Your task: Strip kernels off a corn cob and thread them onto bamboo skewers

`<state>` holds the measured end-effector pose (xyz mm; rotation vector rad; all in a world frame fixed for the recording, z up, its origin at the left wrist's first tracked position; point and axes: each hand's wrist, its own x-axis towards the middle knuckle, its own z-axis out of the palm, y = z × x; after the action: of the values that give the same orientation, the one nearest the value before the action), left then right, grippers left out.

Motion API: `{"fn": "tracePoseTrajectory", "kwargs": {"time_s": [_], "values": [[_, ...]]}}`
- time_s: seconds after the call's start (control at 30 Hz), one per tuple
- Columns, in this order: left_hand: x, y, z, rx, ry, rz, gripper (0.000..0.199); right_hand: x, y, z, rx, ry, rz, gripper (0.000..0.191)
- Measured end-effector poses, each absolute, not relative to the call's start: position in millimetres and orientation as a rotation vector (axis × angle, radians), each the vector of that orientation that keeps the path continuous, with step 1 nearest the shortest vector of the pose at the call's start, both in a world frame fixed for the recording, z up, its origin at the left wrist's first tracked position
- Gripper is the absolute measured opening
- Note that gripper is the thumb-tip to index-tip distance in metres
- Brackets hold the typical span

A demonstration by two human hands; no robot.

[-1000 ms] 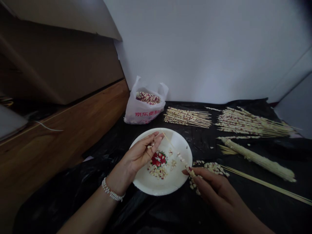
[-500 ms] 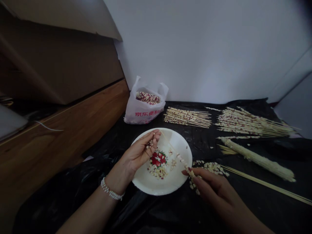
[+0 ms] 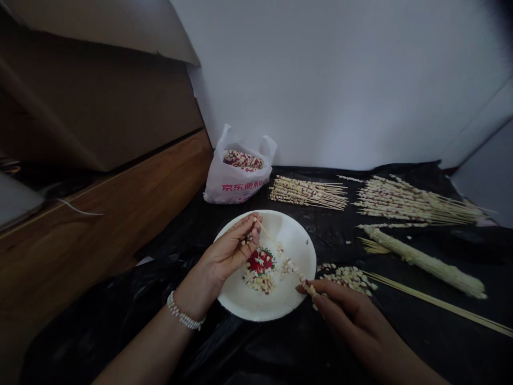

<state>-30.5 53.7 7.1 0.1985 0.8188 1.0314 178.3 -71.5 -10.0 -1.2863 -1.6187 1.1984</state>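
Observation:
My right hand [image 3: 340,307] grips a thin wooden skewer [image 3: 265,231] by its lower part, which is threaded with corn kernels [image 3: 302,279]. The bare end of the skewer slants up to the fingertips of my left hand [image 3: 234,246]. That hand is closed, cupping several loose kernels [image 3: 249,238] against the palm, with a kernel seemingly pinched at the skewer's tip. Both hands are over or beside a white bowl [image 3: 236,305]; more loose kernels lie on its bottom, over a red and green printed pattern.
Behind the bowl stands a white plastic bag [image 3: 216,184] with corn cobs [image 3: 243,159] in it. Threaded skewers lie in two piles [image 3: 296,191] [image 3: 396,200]. To the right are a stripped cob [image 3: 428,262], loose kernels [image 3: 352,278] and bare sticks [image 3: 436,303] on black plastic sheeting [image 3: 425,347].
My right hand has shifted slightly left with the skewer. Its bare tip now sits a little further left, at my left fingertips.

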Motion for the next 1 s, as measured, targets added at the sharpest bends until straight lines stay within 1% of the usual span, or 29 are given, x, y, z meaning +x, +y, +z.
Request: {"fn": "tracePoseTrajectory", "kwargs": {"time_s": [0.17, 0.27, 0.8, 1.0], "values": [[-28.5, 52.2, 9.6, 0.216, 0.819, 1.034, 0.012, 178.0, -70.4, -11.8, -1.280, -1.617, 1.245, 0.031], [-27.4, 51.8, 10.7, 0.214, 0.826, 1.041, 0.010, 178.2, -70.4, -12.2, -1.279, -1.619, 1.255, 0.030], [-31.7, 53.9, 5.2, 0.249, 0.785, 1.035, 0.023, 179.9, -71.2, -14.1, -1.268, -1.576, 1.289, 0.032], [-30.2, 53.4, 9.5, 0.285, 0.843, 1.053, 0.020, 179.7, -72.9, -13.3, -1.278, -1.495, 1.351, 0.032]]}}
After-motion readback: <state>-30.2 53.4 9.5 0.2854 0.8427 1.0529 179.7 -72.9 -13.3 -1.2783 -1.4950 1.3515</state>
